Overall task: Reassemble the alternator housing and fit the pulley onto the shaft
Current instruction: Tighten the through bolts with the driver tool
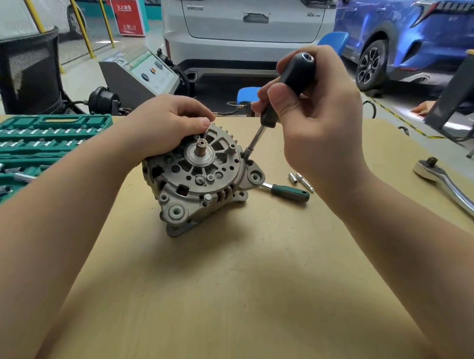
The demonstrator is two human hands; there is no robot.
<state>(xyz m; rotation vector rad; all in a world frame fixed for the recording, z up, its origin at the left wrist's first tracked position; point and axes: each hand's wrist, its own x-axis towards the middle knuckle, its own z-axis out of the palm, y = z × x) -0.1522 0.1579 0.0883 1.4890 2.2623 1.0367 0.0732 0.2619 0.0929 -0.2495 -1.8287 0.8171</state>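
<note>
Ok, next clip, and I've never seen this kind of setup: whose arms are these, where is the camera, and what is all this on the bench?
There is no robot here. One wide-angle camera sits on a person's head, looking forward and down, so the two bare arms are theirs.

The left hand grips the top edge of a grey alternator, steadying it on the tan bench. Its bare shaft sticks up with no pulley on it. The right hand holds a black-handled driver, whose tip meets the housing's right edge.

Also on the bench: a green socket case on the left, a green-handled tool behind the alternator, two small sockets and a chrome ratchet on the right. Parked cars stand behind.
</note>
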